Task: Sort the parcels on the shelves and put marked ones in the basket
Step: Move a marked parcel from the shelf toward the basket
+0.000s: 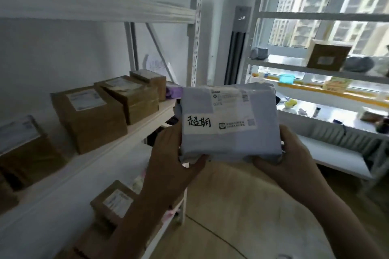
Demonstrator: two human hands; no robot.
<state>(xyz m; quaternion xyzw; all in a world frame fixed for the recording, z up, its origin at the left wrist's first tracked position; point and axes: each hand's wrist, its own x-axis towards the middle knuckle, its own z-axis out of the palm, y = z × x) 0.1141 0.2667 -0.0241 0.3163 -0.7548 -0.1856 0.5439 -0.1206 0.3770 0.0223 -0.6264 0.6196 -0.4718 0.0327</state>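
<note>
Both hands hold up a soft grey parcel point(229, 124) in front of the shelves; the left hand point(168, 162) grips its near left corner with the thumb curled over the edge, and the right hand point(294, 157) grips the near right corner the same way; a white sticker point(199, 124) on it has black handwriting, so this looks like a marked one; the step in hand seems to be checking the parcel; next it should go in the basket, but no basket shows here, so the person must turn and find it; the shelf point(147, 120) on the left holds brown boxes point(88, 118) with labels; the window shelf point(294, 68) holds one more box point(328, 54) and grey bags point(357, 64).
</note>
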